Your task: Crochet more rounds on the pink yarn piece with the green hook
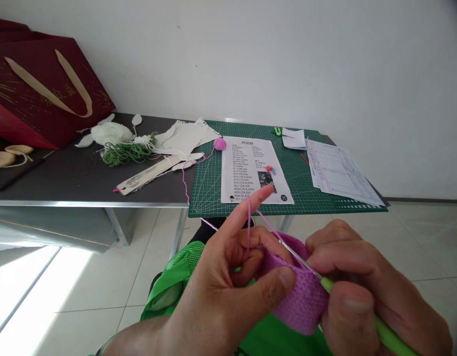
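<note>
My left hand (238, 269) pinches the rim of a pink crochet piece (300, 299), a cup-like shape with an open top. Over its raised index finger runs a strand of pink yarn (249, 222), which leads down to the hook tip. My right hand (362, 277) grips a crochet hook (327, 284) with a light green handle and a silver shaft. The hook's tip lies at the rim, close to my left thumb. Back on the table, a small pink yarn ball (220, 144) trails its strand over the front edge toward my left hand.
A printed pattern sheet (238, 170) lies on a green cutting mat (209, 190), with small coloured stitch markers (270, 170) on it. Filled-in papers (347, 173) are at the right. White and green yarn (126, 154) sits left, beside a dark red gift bag (46, 79).
</note>
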Demonstrator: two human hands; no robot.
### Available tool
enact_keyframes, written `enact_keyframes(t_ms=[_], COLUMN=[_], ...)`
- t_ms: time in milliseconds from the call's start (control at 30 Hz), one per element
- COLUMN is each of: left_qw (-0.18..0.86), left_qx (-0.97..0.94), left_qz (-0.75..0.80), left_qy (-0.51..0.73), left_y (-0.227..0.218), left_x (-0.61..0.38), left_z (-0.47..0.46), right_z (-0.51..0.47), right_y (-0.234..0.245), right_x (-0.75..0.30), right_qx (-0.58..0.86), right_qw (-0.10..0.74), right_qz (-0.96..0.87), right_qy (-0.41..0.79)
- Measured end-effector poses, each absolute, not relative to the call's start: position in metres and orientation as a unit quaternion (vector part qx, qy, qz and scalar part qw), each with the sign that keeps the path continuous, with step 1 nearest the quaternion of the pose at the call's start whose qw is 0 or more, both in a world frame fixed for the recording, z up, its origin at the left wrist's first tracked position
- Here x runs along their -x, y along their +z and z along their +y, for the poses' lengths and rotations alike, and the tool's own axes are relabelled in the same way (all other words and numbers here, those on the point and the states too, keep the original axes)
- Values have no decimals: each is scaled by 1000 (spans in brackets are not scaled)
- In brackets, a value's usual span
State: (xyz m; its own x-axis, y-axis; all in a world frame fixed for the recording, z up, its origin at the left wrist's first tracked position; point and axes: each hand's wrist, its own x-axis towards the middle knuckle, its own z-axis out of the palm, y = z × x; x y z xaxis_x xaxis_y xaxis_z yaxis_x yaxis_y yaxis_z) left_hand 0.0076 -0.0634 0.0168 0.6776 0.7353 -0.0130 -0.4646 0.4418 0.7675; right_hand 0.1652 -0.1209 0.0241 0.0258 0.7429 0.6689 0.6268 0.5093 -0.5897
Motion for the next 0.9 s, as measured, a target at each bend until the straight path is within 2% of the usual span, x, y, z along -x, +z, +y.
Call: enact_keyframes(t_ms=[267,400,533,767,900], left_qw=[876,894,904,907,904], left_qx=[-359,-341,-324,-327,-344], left_qz=[119,89,84,93,96], left_qy=[300,277,267,250,236], left_y=[18,17,16,17,17], left_x=[-4,-3,-4,-4,-3], left_z=[-54,-49,-47,-45,-47], right_z=[-121,-120,-120,-120,-119], right_y=[44,49,49,51,57], right_x=[-176,-179,-183,-198,-200], right_qx=[499,481,503,457,455], right_qw=[480,434,448,414,387], right_qz=[-703,-743,-720,-764,-787], right_qy=[163,169,164,188,156])
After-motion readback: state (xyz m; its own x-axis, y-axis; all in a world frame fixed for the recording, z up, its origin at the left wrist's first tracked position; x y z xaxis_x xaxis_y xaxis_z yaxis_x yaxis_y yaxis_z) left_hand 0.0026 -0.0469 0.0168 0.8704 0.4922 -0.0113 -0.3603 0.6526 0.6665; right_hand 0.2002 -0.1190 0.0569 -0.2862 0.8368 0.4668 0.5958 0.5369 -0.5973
